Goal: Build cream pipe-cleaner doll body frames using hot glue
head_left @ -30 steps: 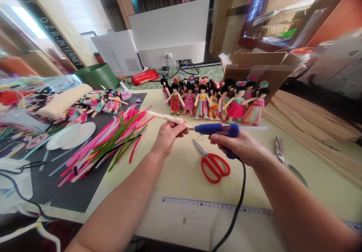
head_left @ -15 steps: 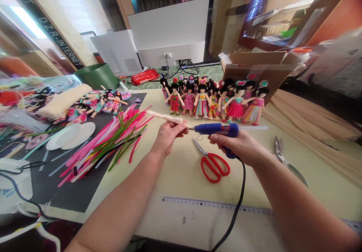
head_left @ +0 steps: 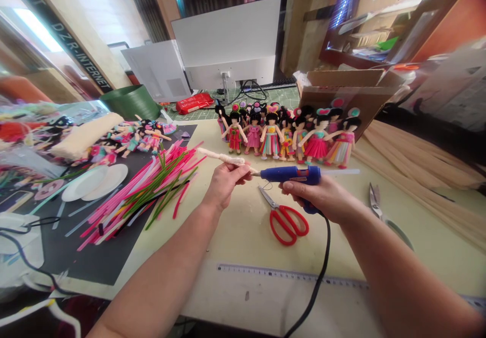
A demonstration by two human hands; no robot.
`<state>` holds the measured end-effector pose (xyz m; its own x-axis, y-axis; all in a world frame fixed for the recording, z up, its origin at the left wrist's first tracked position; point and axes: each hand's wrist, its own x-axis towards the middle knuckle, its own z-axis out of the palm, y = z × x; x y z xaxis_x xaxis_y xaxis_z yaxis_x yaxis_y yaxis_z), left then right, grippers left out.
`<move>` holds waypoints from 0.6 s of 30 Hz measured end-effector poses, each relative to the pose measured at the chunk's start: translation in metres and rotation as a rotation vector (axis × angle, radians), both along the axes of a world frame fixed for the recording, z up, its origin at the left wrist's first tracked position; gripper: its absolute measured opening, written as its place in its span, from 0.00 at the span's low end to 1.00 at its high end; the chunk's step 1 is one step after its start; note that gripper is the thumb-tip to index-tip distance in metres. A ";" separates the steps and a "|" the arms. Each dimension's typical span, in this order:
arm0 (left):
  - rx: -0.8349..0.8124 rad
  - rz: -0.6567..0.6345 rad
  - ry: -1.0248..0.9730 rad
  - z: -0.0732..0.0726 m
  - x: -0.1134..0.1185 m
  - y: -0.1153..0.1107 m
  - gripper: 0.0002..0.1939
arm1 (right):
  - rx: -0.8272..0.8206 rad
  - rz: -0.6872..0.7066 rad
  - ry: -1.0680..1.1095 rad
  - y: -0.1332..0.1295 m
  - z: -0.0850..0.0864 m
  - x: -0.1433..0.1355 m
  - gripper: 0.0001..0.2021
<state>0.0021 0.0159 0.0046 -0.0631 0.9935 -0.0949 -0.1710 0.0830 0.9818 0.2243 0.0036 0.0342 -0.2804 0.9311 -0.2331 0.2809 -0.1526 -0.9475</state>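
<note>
Pale counter (head_left: 235,237), head view: dolls (head_left: 272,130) standing in rows at the back, red-handled scissors (head_left: 278,207) lying nearer. Left hand (head_left: 224,183) pinching a cream fuzzy stem (head_left: 216,156) above the surface. Right hand (head_left: 322,194) gripping a blue glue gun (head_left: 281,173), nozzle meeting or nearly meeting the stem's end. Judgement: steadying the stem, sparing the glue and guarding fingertips from a likely hot tip are mattering most.

Illumination: bright and diffuse. Strong glare washes out the window area at upper left; a blue light strip glows at upper right. Shadows on the desk (head_left: 235,237) are soft. Outer regions appear stretched and smeared; the central region is comparatively sharp.
</note>
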 end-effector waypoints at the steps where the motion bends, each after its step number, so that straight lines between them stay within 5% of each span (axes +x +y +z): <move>1: -0.002 0.001 -0.001 0.000 0.000 0.000 0.12 | 0.005 -0.001 0.006 0.000 0.000 0.000 0.18; 18: 0.008 -0.006 -0.006 -0.001 0.001 0.001 0.14 | 0.024 -0.035 -0.023 0.003 -0.001 0.001 0.19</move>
